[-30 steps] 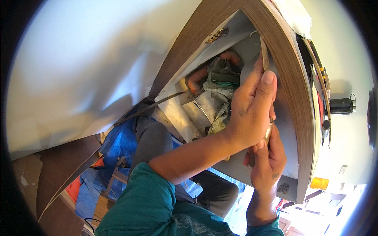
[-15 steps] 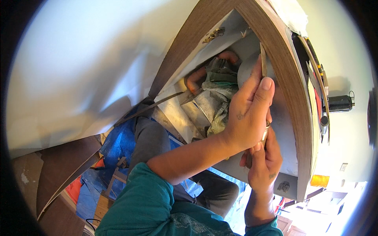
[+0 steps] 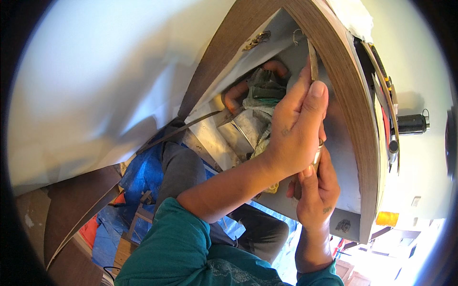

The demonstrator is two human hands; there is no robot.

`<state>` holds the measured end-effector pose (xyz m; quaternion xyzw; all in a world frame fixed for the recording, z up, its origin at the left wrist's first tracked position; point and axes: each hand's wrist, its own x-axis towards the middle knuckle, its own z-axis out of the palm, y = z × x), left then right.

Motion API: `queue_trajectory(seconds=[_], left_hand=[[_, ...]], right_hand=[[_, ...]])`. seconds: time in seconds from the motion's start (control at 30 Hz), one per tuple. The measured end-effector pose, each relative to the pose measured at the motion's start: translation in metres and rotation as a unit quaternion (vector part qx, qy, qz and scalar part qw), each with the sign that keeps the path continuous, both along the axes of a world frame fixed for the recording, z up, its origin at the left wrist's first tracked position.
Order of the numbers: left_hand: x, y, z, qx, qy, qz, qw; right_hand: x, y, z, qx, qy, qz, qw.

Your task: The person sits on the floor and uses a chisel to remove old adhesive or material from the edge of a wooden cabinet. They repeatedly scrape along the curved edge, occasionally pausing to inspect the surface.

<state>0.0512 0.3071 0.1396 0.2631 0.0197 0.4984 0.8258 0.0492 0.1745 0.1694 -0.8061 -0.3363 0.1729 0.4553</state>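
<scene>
My two hands work on a long, narrow chisel beside the brown wooden frame [image 3: 350, 102] of a pointed opening. Its blade [image 3: 313, 66] points up and away, its tip close to the frame's inner edge. My left hand [image 3: 298, 126] is closed on the blade, thumb on top and fingers stretched along it. Below it, my right hand [image 3: 318, 193] grips the handle just under the metal ferrule [image 3: 318, 151]; most of the handle is hidden by the fingers. A thin pale curl, perhaps a shaving [image 3: 298, 37], is near the tip.
Inside the opening are a greenish cloth [image 3: 265, 90] and orange-brown curved pieces [image 3: 234, 97]. A dark strip [image 3: 188, 125] slants across its lower left. A blue tarp [image 3: 143, 167] lies by my legs. At right, a black cylinder [image 3: 412, 125] stands beside an orange block [image 3: 387, 219].
Both hands and the chisel have shifted slightly up and to the left, away from the right side of the frame. The pale curl near the tip has changed shape.
</scene>
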Motion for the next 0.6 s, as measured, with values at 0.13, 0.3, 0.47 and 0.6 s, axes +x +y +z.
queue_trajectory(seconds=[0.13, 0.3, 0.47, 0.6], left_hand=[[0.0018, 0.0013, -0.0001, -0.002, -0.007, 0.009, 1.000], [0.0039, 0.0033, 0.0006, 0.000, -0.009, 0.031, 0.999], [0.0015, 0.0058, 0.0044, -0.004, 0.000, 0.038, 0.999], [0.0045, 0.0047, 0.0017, 0.000, -0.006, 0.036, 0.999]], right_hand=[[0.0009, 0.0015, 0.0008, -0.005, -0.008, 0.007, 1.000], [-0.0017, 0.0083, 0.0027, 0.000, -0.040, -0.001, 0.999], [0.0014, 0.0085, 0.0049, -0.013, -0.057, 0.014, 0.998], [0.0037, 0.0080, 0.0062, -0.017, -0.047, 0.015, 0.999]])
